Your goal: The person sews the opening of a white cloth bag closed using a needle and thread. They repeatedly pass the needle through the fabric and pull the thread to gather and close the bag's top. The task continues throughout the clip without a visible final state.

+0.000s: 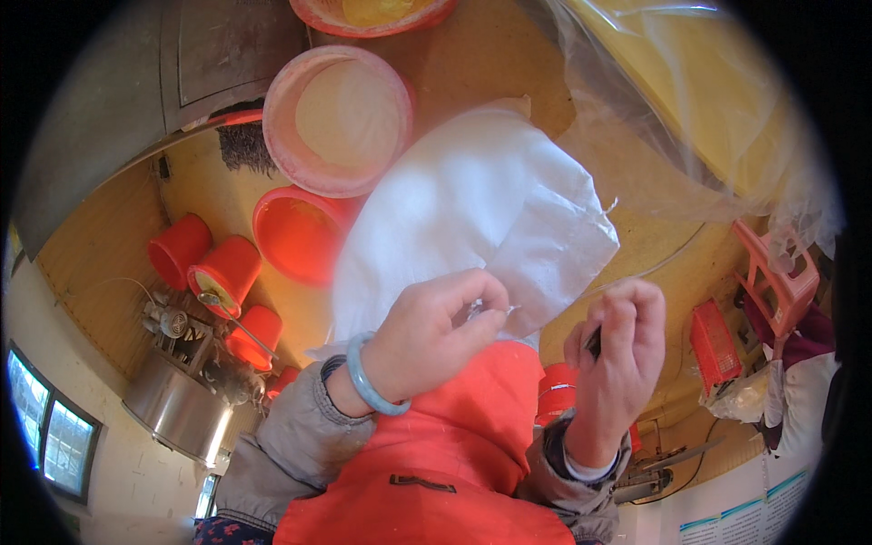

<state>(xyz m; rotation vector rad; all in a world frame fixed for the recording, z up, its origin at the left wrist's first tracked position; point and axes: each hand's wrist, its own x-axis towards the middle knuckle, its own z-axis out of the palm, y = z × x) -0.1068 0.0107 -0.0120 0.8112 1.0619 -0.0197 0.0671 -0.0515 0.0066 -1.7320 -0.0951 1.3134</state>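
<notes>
A big white woven plastic sack is held up in front of the person, above both hands. Its lower edge is pinched by the left hand, whose grip is closed tight, with thumb and fingers pressed together on the cloth. A pale blue round bangle is worn on that wrist. The right hand is held just beside the sack's lower right corner, and its grip is curled shut around a small dark thing, too small to be made out. It cannot be told if the sack is touched by the right hand. So the sack lies up and away from both hands, its long side running from the hands toward the top of the picture, and the left hand is the nearer one. A bright orange apron is seen below the hands. Behind the sack a round pink plastic basin is seen, and under it a round red plastic basin. Small red plastic buckets are found to the left. A red plastic basket and a pink plastic stool are seen on the right, well apart from the hands.
</notes>
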